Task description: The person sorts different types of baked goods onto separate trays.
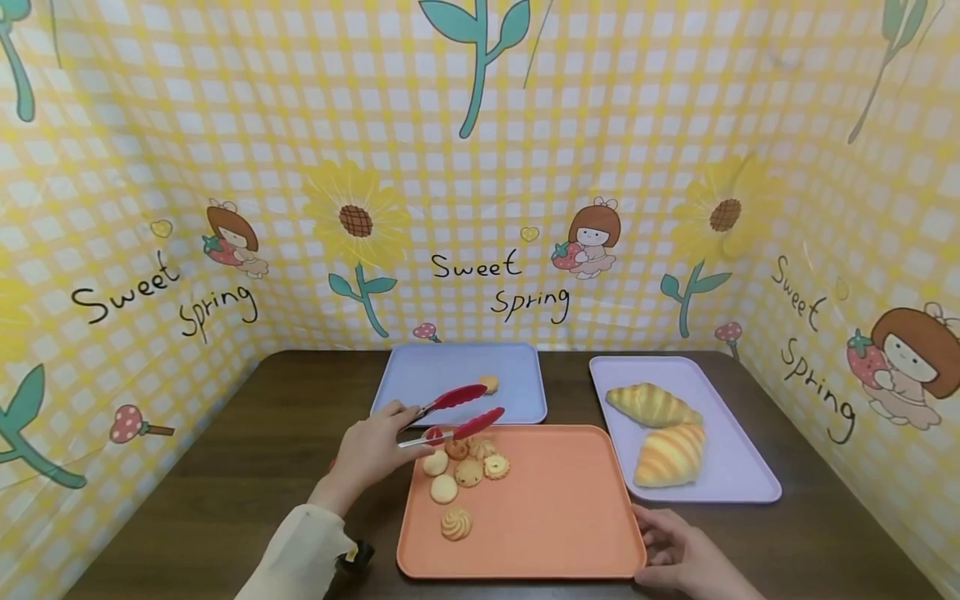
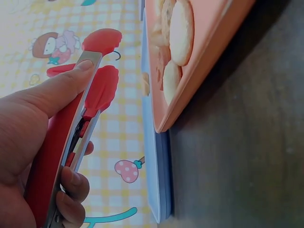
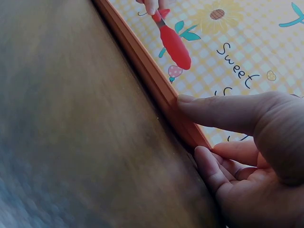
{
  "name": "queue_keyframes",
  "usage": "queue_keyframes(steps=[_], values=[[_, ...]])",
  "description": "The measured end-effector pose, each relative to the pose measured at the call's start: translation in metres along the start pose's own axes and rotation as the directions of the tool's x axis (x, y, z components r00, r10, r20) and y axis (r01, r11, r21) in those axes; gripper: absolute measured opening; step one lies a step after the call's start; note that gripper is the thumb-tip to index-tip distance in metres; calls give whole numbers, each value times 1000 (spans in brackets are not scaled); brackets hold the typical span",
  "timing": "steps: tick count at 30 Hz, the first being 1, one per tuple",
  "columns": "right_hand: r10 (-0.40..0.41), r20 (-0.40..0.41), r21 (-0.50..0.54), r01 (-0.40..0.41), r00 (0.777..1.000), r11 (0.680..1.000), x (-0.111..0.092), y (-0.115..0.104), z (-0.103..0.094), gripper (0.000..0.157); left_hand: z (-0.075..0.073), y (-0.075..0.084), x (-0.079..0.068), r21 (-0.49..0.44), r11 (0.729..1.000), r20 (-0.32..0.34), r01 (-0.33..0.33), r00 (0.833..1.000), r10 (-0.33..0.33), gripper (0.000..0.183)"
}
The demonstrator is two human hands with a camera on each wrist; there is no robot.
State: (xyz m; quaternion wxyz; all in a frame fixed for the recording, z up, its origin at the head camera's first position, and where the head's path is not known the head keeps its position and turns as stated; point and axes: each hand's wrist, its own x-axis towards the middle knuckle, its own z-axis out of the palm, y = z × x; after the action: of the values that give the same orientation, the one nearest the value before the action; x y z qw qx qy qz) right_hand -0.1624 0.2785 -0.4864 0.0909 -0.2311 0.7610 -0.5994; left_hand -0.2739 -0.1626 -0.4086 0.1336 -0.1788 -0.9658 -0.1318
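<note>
My left hand (image 1: 371,454) grips a pair of tongs (image 1: 461,396) with red tips and metal arms. Their arms are spread, with nothing between the tips, above the gap where the blue tray (image 1: 427,367) meets the orange tray (image 1: 555,508). One small round cookie (image 1: 490,383) lies on the blue tray, just past the upper tip. Several cookies (image 1: 469,472) cluster at the orange tray's back left, and a swirled cookie (image 1: 456,524) lies nearer its front. My right hand (image 1: 678,550) holds that tray's front right corner, thumb (image 3: 213,111) on the rim and fingers curled against the side.
To the right, a purple tray (image 1: 738,458) carries a croissant (image 1: 651,404) and a striped bread roll (image 1: 670,455). All trays stand on a dark wooden table (image 1: 202,492). A yellow checked cloth (image 1: 480,183) with printed flowers walls in the back and both sides.
</note>
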Motion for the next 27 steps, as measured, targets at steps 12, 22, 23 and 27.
queue_keyframes(steps=[12,22,23,27], values=[[23,0,-10,-23,1000,1000,0,-1,0,79,-7,-6,-32,-42,999,-52,-25,998,23,65],[13,7,15,-13,1000,1000,0,-2,0,79,-10,-20,-59,-67,998,-35,-10,999,7,71],[15,7,17,-15,1000,1000,0,-2,1,79,-10,-20,-61,-65,998,-45,-21,999,18,70],[24,8,20,-24,1000,1000,0,-2,1,79,-14,-19,-69,-61,997,-56,-51,997,47,69]])
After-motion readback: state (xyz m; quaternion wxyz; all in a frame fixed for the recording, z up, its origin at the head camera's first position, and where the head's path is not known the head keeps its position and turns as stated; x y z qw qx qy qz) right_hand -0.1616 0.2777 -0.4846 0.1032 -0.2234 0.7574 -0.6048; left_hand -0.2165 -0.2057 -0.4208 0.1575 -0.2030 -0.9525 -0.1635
